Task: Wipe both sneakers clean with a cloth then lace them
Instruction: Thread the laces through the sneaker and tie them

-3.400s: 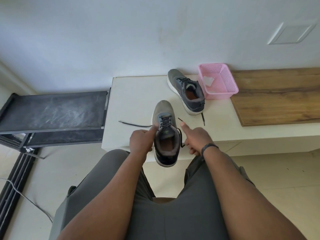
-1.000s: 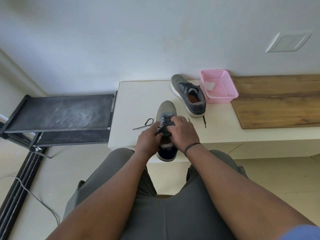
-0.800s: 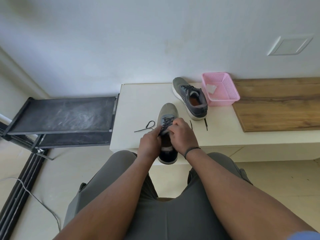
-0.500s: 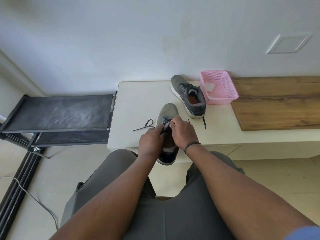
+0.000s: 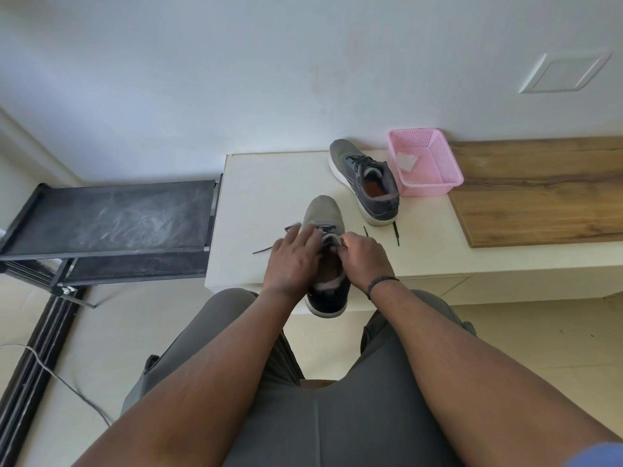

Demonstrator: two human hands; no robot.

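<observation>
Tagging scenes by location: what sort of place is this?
Probably a room in a home, maybe an entryway. A low white cabinet against a plain wall holds two sneakers and a pink basket; a black rack stands beside it on a tiled floor.

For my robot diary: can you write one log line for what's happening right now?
step: lacing | left hand: open over near sneaker | right hand: pinching its lace | far sneaker: beside pink basket

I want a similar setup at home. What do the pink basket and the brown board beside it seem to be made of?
The pink basket looks like moulded plastic: uniform glossy pink, walls pierced by a regular grid of small holes. The brown board looks like wood or wood-effect laminate: matte, with long grain streaks and dark knots; the picture cannot settle which.
</observation>
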